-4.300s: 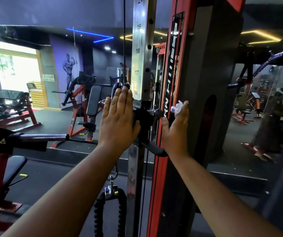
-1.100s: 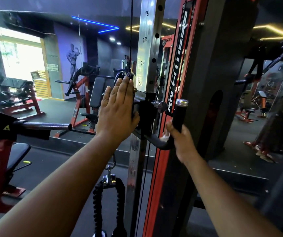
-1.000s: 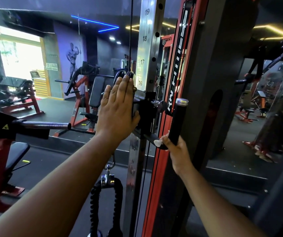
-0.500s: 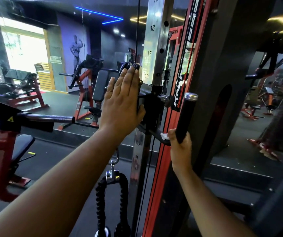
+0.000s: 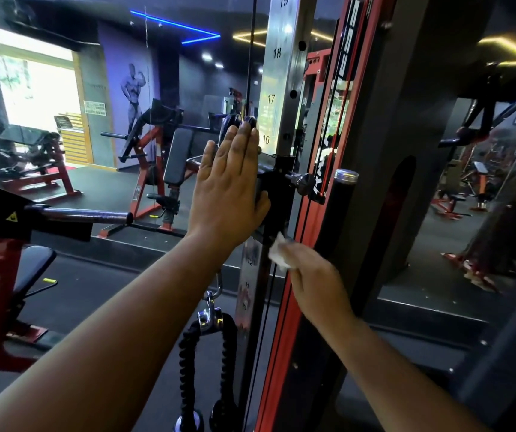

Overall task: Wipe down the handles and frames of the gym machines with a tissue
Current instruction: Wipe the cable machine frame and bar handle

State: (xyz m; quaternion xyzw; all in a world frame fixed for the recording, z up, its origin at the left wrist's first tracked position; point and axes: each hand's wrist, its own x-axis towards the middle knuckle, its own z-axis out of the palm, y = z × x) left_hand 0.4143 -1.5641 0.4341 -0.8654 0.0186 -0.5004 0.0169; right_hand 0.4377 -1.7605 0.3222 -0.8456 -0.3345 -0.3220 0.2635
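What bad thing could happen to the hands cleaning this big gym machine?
The flat left hand presses on the black sliding carriage beside its silver pull-pin knob; if the carriage slipped, fingers might get pinched. The right hand pinches a small crumpled white tissue against the bracket below the black cylindrical handle; it could tear or snag.

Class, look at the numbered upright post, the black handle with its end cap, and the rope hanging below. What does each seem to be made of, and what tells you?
Numbered post: bright metal, probably polished steel; it mirrors the lights.
Handle: matte black grip, perhaps rubber or foam; its end cap looks like shiny ridged metal.
Rope: black braided cord, apparently; its surface is knobbly.
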